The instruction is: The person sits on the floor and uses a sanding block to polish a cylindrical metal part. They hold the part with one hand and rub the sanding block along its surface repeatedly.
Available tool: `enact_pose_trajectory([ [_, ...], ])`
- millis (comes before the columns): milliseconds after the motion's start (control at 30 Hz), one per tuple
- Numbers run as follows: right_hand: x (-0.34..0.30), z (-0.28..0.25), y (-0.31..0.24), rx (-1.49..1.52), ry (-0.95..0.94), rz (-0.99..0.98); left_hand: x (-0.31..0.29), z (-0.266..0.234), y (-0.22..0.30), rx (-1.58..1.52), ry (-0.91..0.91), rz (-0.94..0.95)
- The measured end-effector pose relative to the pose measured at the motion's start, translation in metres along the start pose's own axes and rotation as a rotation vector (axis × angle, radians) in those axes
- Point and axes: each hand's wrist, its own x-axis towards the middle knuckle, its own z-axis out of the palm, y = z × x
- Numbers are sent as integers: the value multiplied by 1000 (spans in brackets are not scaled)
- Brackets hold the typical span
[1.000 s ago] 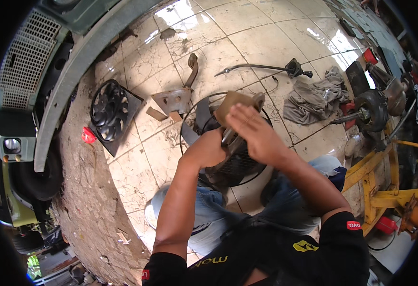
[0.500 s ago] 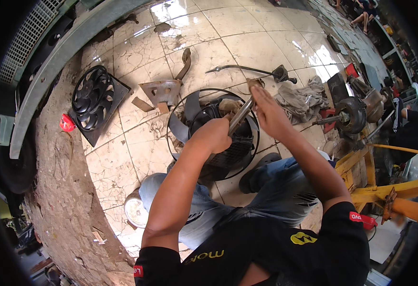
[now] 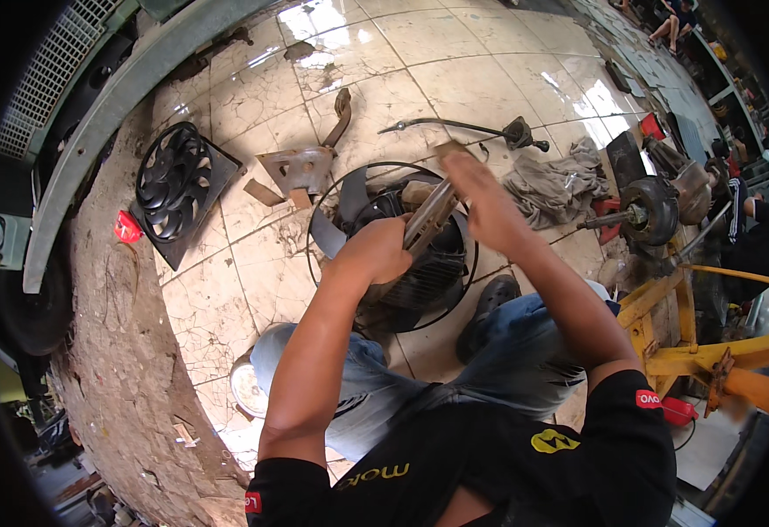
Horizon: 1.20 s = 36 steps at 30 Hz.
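Note:
My left hand (image 3: pixel 371 253) is closed round the near end of a long grey metal part (image 3: pixel 430 215), which slants up and to the right. At its far end my right hand (image 3: pixel 481 198), slightly blurred, lies against it, its fingers closed on a small flat brown piece (image 3: pixel 448 151). The kind of each is hard to make out. Directly below both hands, between my feet, a black round-ringed radiator fan (image 3: pixel 332 241) lies on the tiled floor, partly hidden by my hands and the metal part.
A second black fan (image 3: pixel 174 189) lies at left. Beyond are a rusty pedal bracket (image 3: pixel 301 167), a black cable lever (image 3: pixel 455 126) and a grey rag (image 3: pixel 564 180). At right are an axle-like assembly (image 3: pixel 652 211) and a yellow frame (image 3: pixel 700 356). People sit farther off.
The metal part has turned so that its broader side shows. My right hand and the brown piece have shifted left along its far end; my left hand has moved slightly left.

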Motion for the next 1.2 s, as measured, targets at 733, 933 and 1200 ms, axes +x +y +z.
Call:
enact_pose_trajectory([
  [733,0,8,16,294,159,257,1,-4,22,-58,-93,-153],
  [933,-5,-2,6,240,96,22,0,4,16,-94,-62,-92],
  [1200,-12,4,-20,166,13,-179,6,-3,5,-49,-173,-138],
])
